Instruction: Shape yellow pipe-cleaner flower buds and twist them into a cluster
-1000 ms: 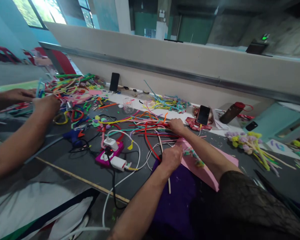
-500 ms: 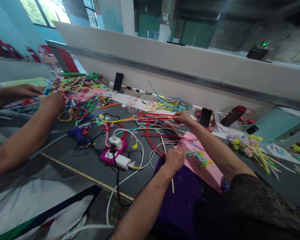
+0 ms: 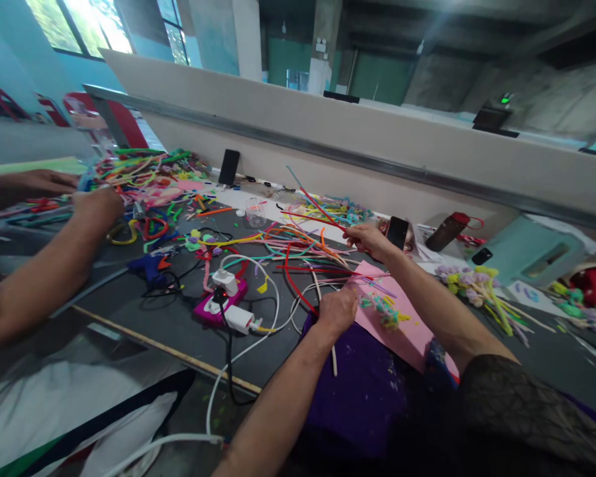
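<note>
My right hand (image 3: 370, 240) pinches the ends of two red pipe cleaners (image 3: 314, 219), which stretch left above the pile, one slanting up. My left hand (image 3: 338, 310) is closed at the near edge of the pile. A cream pipe cleaner (image 3: 334, 361) sticks out below it, and a red one bends down to its knuckles. Loose pipe cleaners (image 3: 298, 246) in pink, orange, teal and red lie between the hands and the power strip. To the right of my left hand, a pink sheet (image 3: 402, 341) carries a small teal and yellow pipe-cleaner bunch (image 3: 385, 310).
A magenta power strip (image 3: 222, 305) with plugs and cables sits left of my hands, near a blue glue gun (image 3: 149, 267). Another person's hands (image 3: 97, 205) work at the far left. Phones, a brown bottle (image 3: 447, 230) and pipe-cleaner flowers (image 3: 469, 281) stand or lie around.
My right hand has drawn red pipe cleaners up from the pile, and one now slants upward. My left hand keeps its place on the near side. The view has shifted slightly.
</note>
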Demonstrator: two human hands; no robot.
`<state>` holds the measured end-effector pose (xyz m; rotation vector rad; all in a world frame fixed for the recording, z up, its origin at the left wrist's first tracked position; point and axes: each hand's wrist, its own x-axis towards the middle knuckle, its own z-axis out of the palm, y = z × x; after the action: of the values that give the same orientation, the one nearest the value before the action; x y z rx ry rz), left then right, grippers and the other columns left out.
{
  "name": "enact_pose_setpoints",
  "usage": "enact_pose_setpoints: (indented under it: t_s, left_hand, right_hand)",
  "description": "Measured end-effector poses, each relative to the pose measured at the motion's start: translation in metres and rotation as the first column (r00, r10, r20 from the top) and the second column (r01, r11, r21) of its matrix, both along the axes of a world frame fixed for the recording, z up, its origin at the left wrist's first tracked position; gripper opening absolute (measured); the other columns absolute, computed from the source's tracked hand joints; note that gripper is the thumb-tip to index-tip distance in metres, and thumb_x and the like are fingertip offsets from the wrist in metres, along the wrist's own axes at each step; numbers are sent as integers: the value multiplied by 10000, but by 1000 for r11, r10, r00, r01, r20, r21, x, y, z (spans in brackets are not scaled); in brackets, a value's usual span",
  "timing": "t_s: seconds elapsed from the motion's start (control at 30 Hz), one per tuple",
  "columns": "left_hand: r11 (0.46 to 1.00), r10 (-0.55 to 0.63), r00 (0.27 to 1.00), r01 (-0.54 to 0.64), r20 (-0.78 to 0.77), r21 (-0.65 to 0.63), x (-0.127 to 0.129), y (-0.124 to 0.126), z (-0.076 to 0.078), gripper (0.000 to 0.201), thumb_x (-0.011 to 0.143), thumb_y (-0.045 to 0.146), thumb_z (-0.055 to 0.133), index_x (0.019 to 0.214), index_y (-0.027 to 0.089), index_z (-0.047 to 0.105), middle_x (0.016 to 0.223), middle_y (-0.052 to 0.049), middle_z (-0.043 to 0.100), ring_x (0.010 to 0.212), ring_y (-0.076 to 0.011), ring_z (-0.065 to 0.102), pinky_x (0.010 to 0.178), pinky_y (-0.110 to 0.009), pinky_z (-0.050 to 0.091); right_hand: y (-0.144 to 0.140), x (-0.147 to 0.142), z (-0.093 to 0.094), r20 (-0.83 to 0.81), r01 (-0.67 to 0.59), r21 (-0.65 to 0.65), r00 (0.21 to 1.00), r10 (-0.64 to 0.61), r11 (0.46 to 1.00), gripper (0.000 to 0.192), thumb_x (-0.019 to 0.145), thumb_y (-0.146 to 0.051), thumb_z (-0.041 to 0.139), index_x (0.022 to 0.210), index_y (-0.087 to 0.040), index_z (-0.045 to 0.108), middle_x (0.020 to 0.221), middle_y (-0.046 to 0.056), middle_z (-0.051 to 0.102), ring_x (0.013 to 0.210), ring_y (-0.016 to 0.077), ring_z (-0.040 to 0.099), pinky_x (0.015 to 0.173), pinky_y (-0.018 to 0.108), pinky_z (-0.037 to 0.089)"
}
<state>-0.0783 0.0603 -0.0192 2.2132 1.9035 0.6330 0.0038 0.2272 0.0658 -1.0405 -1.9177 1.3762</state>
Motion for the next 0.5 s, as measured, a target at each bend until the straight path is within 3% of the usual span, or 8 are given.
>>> enact_pose_setpoints:
  t_s: [0.1, 0.2, 0.27, 0.33, 0.43, 0.5]
  left_hand:
    - [996, 1, 986, -16, 168, 90, 1, 1, -3, 257, 855, 294, 399, 880, 201, 636, 867, -50, 659, 831, -181, 610, 738, -298, 439]
    - [986, 4, 899, -78, 439, 151, -1, 6, -5, 253, 839, 335, 444, 967, 208, 621, 909, -44, 649, 817, -152, 594, 747, -272, 434]
    - [983, 42, 769, -146, 638, 112, -3, 12, -6, 326, 818, 376, 477, 1064, 188, 581, 943, -60, 638, 754, -135, 588, 701, -255, 445]
    - [986, 79, 592, -164, 802, 23, -5, 17, -6, 422, 805, 429, 483, 1129, 165, 538, 958, -76, 625, 683, -124, 579, 615, -241, 449]
    - [995, 97, 328, -60, 939, -82, -6, 21, -5, 461, 796, 502, 452, 1059, 149, 587, 946, -89, 619, 740, -148, 581, 502, -204, 420]
    - [992, 109, 205, 34, 973, -118, -6, 20, -2, 457, 782, 511, 466, 998, 144, 632, 934, -94, 625, 784, -159, 575, 482, -185, 404]
  right_hand:
    - [-7, 7, -4, -18, -4, 1, 1000, 4, 1000, 211, 739, -326, 584, 680, -124, 571, 497, -23, 542, 335, 26, 325, 327, 167, 224]
    - [-22, 13, -12, -32, 6, 22, 999, -5, 1000, 236, 723, -353, 592, 645, -136, 542, 488, -38, 520, 347, 30, 342, 335, 166, 237]
    - [-38, 19, -18, -34, 12, 40, 999, -10, 999, 263, 721, -375, 591, 622, -142, 521, 483, -41, 517, 353, 32, 353, 340, 165, 239]
    - [-57, 26, -25, -20, -6, 48, 1000, 7, 999, 278, 732, -388, 581, 618, -144, 512, 477, -45, 510, 356, 32, 354, 347, 164, 236]
    - [-85, 40, -36, 21, -69, 9, 997, 68, 998, 291, 762, -412, 548, 649, -146, 519, 487, -47, 513, 360, 36, 360, 357, 170, 245]
    - [-99, 48, -43, 44, -112, -48, 992, 115, 992, 289, 770, -418, 539, 685, -142, 537, 498, -44, 522, 364, 40, 371, 363, 174, 258]
